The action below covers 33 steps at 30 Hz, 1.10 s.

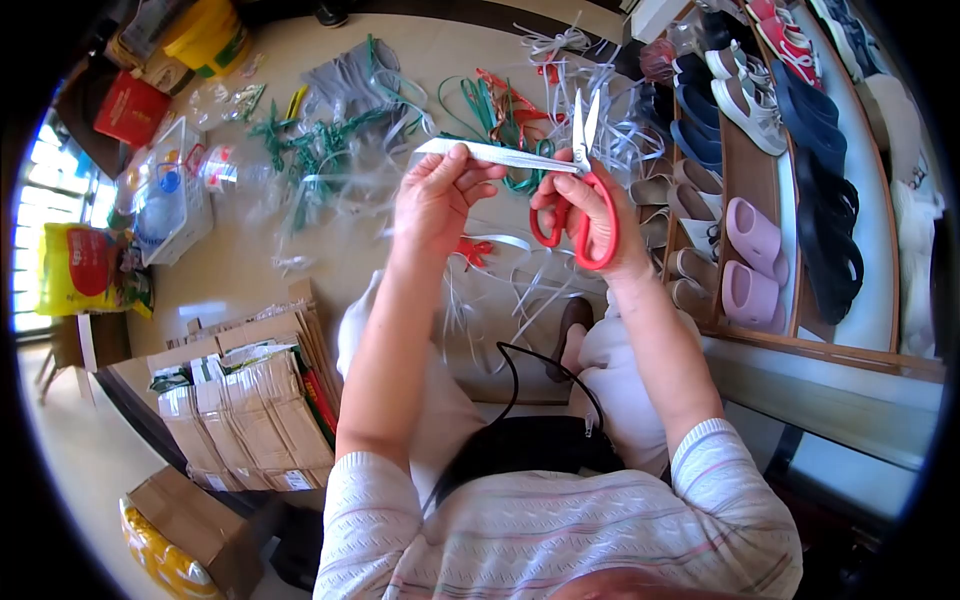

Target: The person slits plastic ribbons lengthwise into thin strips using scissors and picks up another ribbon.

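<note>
A white flat strap is stretched between my two hands in front of my chest. My left hand pinches its left part between thumb and fingers. My right hand holds red-handled scissors with fingers through the loops, and the strap's right end reaches its fingertips. The scissor blades point up and away from me, slightly apart, beyond the strap's end. Below my hands, loose white strips and a red ribbon piece lie on the floor.
Green ribbons, a grey cloth and clear plastic lie ahead. At left are a white basket, a yellow bucket and flattened cardboard. Shoe shelves with pink slippers stand right. A black bag rests on my lap.
</note>
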Tool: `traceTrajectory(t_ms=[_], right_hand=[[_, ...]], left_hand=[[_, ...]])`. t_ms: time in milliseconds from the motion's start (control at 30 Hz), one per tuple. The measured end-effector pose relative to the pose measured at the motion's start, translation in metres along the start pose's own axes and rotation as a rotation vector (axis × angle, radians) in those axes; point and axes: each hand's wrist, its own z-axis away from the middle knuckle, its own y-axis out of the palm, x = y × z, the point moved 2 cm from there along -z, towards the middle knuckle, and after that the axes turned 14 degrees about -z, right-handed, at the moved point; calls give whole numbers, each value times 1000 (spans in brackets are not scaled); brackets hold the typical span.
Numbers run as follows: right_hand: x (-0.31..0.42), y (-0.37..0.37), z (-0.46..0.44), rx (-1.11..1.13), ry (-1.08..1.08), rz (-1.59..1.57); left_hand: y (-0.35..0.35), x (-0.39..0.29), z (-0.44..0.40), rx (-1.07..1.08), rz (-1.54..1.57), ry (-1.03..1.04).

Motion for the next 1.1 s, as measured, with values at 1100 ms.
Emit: traceTrajectory(t_ms=[1100], right_hand=[[7, -9, 22, 101, 499, 418]], left_hand=[[-16, -32, -2, 27, -546, 88]])
